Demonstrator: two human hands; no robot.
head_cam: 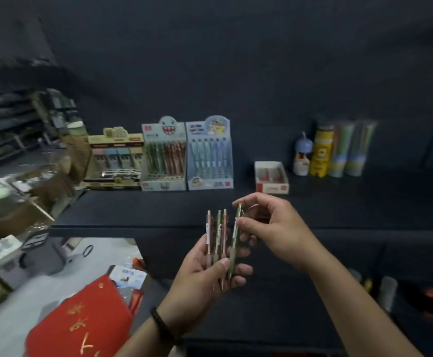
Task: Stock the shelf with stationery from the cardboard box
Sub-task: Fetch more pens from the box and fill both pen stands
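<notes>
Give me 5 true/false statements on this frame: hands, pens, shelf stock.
1. The left hand holds several pens. True.
2. The right hand holds nothing. False: it pinches a green pen.
3. The monster-face display and the blue display stand side by side on the shelf. True.
4. The red-and-white box sits left of both displays. False: it sits to their right.
5. A dark bracelet is on the left wrist. True.

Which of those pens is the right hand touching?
The rightmost green pen, pinched near its top by the right hand; the other three pens sit only in the left hand.
</notes>
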